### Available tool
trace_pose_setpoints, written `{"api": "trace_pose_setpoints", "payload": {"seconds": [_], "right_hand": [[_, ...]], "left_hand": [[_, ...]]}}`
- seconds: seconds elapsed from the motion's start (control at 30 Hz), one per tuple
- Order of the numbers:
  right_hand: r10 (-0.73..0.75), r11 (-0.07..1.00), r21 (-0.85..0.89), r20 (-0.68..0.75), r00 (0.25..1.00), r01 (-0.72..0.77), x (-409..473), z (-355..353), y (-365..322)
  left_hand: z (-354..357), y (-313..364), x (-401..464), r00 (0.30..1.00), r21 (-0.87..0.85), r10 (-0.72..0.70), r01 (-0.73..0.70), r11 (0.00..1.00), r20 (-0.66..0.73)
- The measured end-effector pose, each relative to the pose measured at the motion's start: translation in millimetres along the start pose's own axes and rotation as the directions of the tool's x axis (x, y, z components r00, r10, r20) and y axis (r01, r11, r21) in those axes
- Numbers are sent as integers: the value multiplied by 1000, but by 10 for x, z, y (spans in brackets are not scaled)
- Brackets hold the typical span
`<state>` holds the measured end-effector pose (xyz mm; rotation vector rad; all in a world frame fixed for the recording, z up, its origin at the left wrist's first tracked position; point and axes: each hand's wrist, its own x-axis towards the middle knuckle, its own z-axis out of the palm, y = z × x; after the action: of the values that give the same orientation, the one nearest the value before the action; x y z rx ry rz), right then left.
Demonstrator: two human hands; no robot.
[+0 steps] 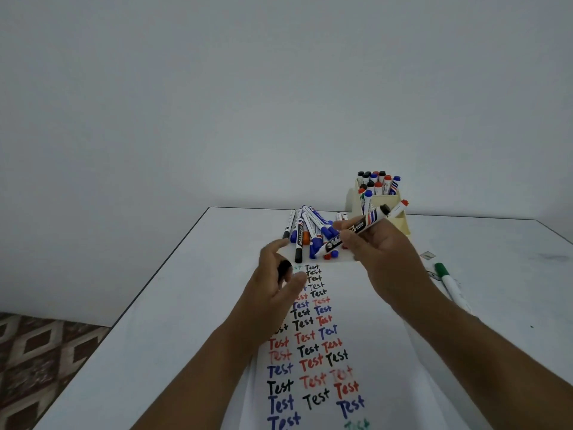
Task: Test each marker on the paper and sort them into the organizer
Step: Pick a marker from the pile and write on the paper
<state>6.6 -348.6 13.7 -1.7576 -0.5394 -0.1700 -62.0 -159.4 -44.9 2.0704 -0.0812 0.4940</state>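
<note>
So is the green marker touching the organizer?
Apart. The head view shows the green marker lying on the table right of the paper, with bare tabletop between it and the organizer.

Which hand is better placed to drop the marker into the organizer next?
Right. The right hand already grips the marker, whose black end sits just before the organizer. The left hand is farther away, holding what looks like a black cap.

Likely home room or plain study corner: white desk (173, 305) standing against bare pale wall (279, 88), brown diamond-patterned floor tiles (37, 352) showing at left; nothing settling it further.
</note>
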Motion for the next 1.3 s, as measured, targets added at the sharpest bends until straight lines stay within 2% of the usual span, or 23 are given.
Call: {"api": "trace_pose_setpoints", "payload": {"seconds": [0.07,0.17,0.23,0.27,0.37,0.63,0.87,1.3], "right_hand": [[-169,933,-316,38,985,172,60,-112,38],[-370,640,-628,253,894,443,134,-237,119],[-471,391,-719,380,796,575,172,-296,174],[-487,299,-741,423,765,600,170,-313,167],[-496,154,-762,491,716,630,148,-325,180],[-465,106,-777,513,721,621,136,-258,179],[-441,50,-779,544,714,625,143,-229,207],[-503,23,-742,571,649,670,165,-109,150]], "left_hand": [[-5,-31,31,998,36,-18,20,999,-65],[-6,-28,61,998,136,-21,29,990,-67],[-2,-9,52,999,204,20,-9,979,-48],[0,-5,50,997,238,62,-48,970,-51],[4,20,49,987,282,140,-113,953,-78],[-15,25,33,979,268,155,-115,957,-134],[-27,-8,49,985,340,169,-145,929,-41],[40,34,45,991,129,6,12,992,-135]]}}
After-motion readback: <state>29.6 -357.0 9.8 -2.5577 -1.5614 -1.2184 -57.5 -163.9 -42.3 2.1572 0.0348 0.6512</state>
